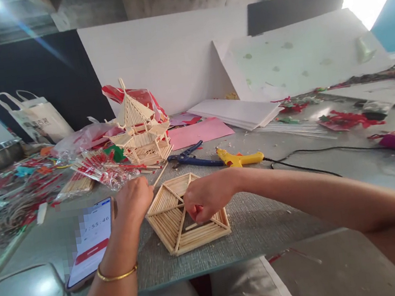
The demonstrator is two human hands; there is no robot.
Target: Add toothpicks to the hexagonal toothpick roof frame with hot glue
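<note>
On the table (273,215), near its front edge: flat hexagonal panel of wooden sticks (185,216), lying on a grey woven mat (259,222). Left hand (133,199) curled into a loose fist, resting at the panel's left upper corner and touching it; cannot tell whether anything is pinched inside. Gold bangle (117,275) on that wrist. Right hand (204,197) curled over the panel's middle, fingertips bent down onto the sticks, seemingly pinching one loose stick; grip partly hidden. Phone (91,241) lies just left of the left hand, screen lit. Behind the panel: small stick-built pagoda model (139,127), upright. To its right, blue-handled pliers (189,158) and a yellow glue gun (239,159) with black cord, both lying flat. Packets of sticks (103,168) left of the pagoda. Pink paper (198,132) and white sheets (236,112) farther back.
</note>
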